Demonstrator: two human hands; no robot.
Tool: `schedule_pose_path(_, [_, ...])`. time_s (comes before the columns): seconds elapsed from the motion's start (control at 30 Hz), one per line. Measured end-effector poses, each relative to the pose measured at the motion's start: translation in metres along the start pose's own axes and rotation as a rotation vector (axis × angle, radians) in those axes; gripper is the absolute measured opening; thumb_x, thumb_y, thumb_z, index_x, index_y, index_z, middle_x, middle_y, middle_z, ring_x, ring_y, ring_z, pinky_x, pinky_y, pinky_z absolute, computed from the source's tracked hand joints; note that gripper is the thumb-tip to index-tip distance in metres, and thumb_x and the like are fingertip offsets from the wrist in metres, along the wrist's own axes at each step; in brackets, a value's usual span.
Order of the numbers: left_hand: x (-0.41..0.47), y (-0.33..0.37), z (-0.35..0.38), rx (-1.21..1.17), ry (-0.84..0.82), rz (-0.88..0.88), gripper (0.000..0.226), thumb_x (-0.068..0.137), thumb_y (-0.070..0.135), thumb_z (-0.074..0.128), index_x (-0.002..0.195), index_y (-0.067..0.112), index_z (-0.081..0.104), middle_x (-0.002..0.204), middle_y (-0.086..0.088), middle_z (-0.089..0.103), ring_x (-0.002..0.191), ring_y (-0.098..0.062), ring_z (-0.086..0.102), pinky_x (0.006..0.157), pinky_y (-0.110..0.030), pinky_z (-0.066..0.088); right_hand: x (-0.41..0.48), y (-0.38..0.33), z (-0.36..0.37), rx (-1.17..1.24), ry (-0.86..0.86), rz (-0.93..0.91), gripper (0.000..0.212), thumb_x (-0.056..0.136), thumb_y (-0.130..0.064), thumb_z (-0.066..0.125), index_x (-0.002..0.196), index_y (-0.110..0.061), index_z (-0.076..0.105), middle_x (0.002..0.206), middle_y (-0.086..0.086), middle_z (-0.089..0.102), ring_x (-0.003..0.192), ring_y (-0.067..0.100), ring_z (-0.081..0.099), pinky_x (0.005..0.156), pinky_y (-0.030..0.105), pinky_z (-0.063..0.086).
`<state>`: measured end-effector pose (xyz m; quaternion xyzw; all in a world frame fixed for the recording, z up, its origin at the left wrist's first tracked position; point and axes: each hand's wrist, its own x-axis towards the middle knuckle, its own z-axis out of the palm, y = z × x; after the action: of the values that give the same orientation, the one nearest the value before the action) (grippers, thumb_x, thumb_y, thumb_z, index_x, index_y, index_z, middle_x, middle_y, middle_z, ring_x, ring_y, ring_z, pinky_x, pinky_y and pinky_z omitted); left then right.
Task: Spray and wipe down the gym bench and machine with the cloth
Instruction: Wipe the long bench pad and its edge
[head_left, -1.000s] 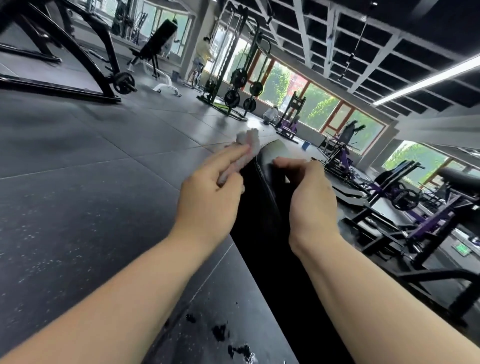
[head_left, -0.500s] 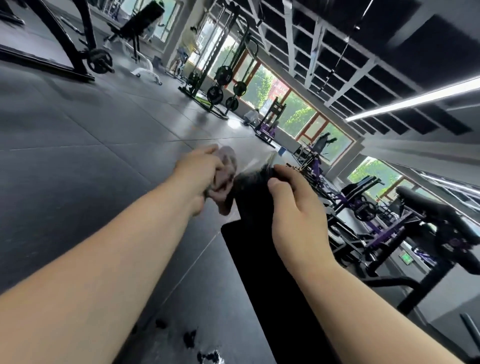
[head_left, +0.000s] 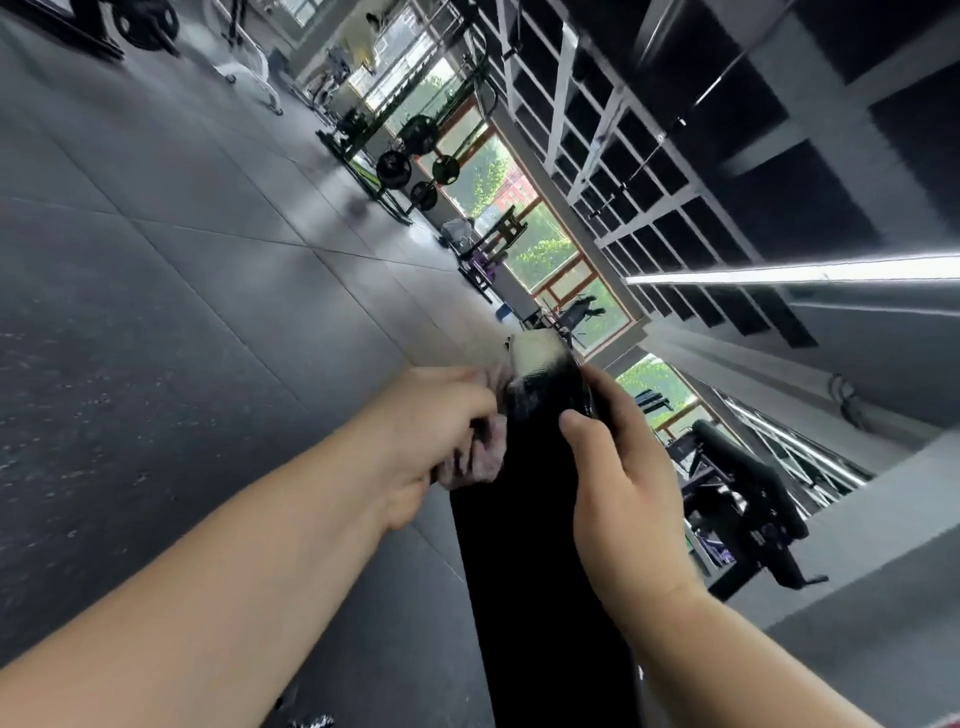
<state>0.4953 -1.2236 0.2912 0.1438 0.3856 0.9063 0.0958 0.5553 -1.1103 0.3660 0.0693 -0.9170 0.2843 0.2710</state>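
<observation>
The left grip (head_left: 431, 431), clenched round the cloth (head_left: 480, 460), has slid from the far end of the bench (head_left: 519, 597) down its left edge. The right grip (head_left: 623, 493) still clasps the right edge. Judged: edge wipe under way, much of the task still to do.

The bench pad (head_left: 530, 545) runs forward between both hands: left hand (head_left: 426, 431) with the cloth (head_left: 480, 457) against its left edge, right hand (head_left: 623, 488) on its right edge.
</observation>
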Motion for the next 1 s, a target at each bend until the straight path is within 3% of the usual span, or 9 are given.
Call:
schedule_pose_path(0.13, [-0.007, 0.000, -0.014, -0.112, 0.099, 0.006, 0.039, 0.079, -0.020, 0.048, 0.089, 0.011, 0.070, 0.063, -0.004, 0.061, 0.054, -0.017, 0.056, 0.055, -0.019, 0.044, -0.001, 0.001, 0.004, -0.017, 0.025, 0.028, 0.072, 0.066, -0.057, 0.047, 0.131, -0.030, 0.059, 0.123, -0.013, 0.067, 0.117, 0.004, 0.059, 0.106, 0.040, 0.045])
schedule_pose_path(0.33, [0.050, 0.008, 0.001, -0.158, 0.103, 0.002, 0.033, 0.089, -0.008, 0.039, 0.074, 0.018, 0.054, 0.063, -0.006, 0.052, 0.047, -0.013, 0.045, 0.045, -0.017, 0.026, 0.000, 0.003, 0.005, -0.017, 0.050, 0.021, 0.071, 0.070, -0.056, 0.040, 0.132, -0.028, 0.060, 0.127, -0.015, 0.064, 0.121, -0.002, 0.054, 0.109, 0.035, 0.042])
schedule_pose_path(0.47, [0.050, 0.000, 0.015, -0.118, 0.075, -0.019, 0.030, 0.087, 0.008, 0.054, 0.104, 0.026, 0.073, 0.111, 0.002, 0.071, 0.101, -0.021, 0.065, 0.091, -0.035, 0.052, 0.003, 0.005, 0.001, 0.051, 0.042, 0.044, 0.055, 0.079, -0.040, 0.042, 0.128, -0.028, 0.063, 0.122, -0.019, 0.065, 0.115, -0.012, 0.053, 0.105, 0.024, 0.041])
schedule_pose_path(0.57, [0.009, 0.002, 0.004, -0.113, 0.091, 0.004, 0.043, 0.090, -0.012, 0.046, 0.098, 0.023, 0.072, 0.093, 0.000, 0.073, 0.072, -0.017, 0.062, 0.066, -0.025, 0.048, 0.003, 0.009, -0.002, 0.143, 0.033, 0.060, 0.054, 0.078, -0.036, 0.043, 0.126, -0.027, 0.065, 0.122, -0.017, 0.067, 0.118, -0.007, 0.055, 0.110, 0.032, 0.041])
schedule_pose_path(0.7, [0.012, 0.030, 0.005, -0.040, 0.227, 0.335, 0.061, 0.085, -0.019, 0.047, 0.103, 0.036, 0.066, 0.101, 0.001, 0.070, 0.068, -0.009, 0.062, 0.063, -0.026, 0.049, 0.004, 0.012, 0.000, 0.188, 0.028, 0.095, 0.057, 0.072, -0.043, 0.046, 0.124, -0.030, 0.067, 0.120, -0.012, 0.069, 0.118, 0.005, 0.060, 0.109, 0.045, 0.043])
schedule_pose_path(0.77, [0.049, 0.050, 0.013, 0.010, 0.119, 0.331, 0.065, 0.087, -0.016, 0.048, 0.113, 0.043, 0.060, 0.113, 0.004, 0.067, 0.076, -0.008, 0.064, 0.062, -0.024, 0.051, 0.003, 0.013, 0.001, 0.176, 0.029, 0.091, 0.061, 0.067, -0.049, 0.045, 0.122, -0.034, 0.067, 0.116, -0.012, 0.071, 0.115, 0.009, 0.062, 0.106, 0.048, 0.044])
schedule_pose_path(0.83, [0.080, 0.061, 0.026, 0.170, -0.062, 0.254, 0.049, 0.092, 0.001, 0.056, 0.116, 0.043, 0.062, 0.126, 0.004, 0.064, 0.102, -0.016, 0.064, 0.087, -0.036, 0.055, 0.004, 0.011, 0.001, 0.149, 0.019, 0.065, 0.056, 0.069, -0.047, 0.045, 0.120, -0.036, 0.066, 0.114, -0.016, 0.070, 0.113, 0.002, 0.060, 0.105, 0.041, 0.045])
schedule_pose_path(0.9, [0.088, 0.055, 0.038, 0.424, -0.198, 0.190, 0.031, 0.088, 0.014, 0.061, 0.101, 0.040, 0.070, 0.117, 0.007, 0.070, 0.110, -0.016, 0.065, 0.104, -0.042, 0.047, 0.005, 0.009, -0.001, 0.140, 0.004, 0.053, 0.048, 0.076, -0.039, 0.044, 0.119, -0.039, 0.064, 0.115, -0.022, 0.067, 0.113, -0.008, 0.056, 0.104, 0.030, 0.044])
schedule_pose_path(1.0, [0.076, 0.045, 0.041, 0.534, -0.169, 0.243, 0.033, 0.091, 0.007, 0.055, 0.087, 0.033, 0.074, 0.097, 0.003, 0.075, 0.098, -0.014, 0.068, 0.095, -0.032, 0.053, 0.005, 0.006, -0.003, 0.169, -0.001, 0.049, 0.040, 0.077, -0.037, 0.042, 0.112, -0.045, 0.062, 0.114, -0.029, 0.064, 0.114, -0.014, 0.052, 0.101, 0.021, 0.041])
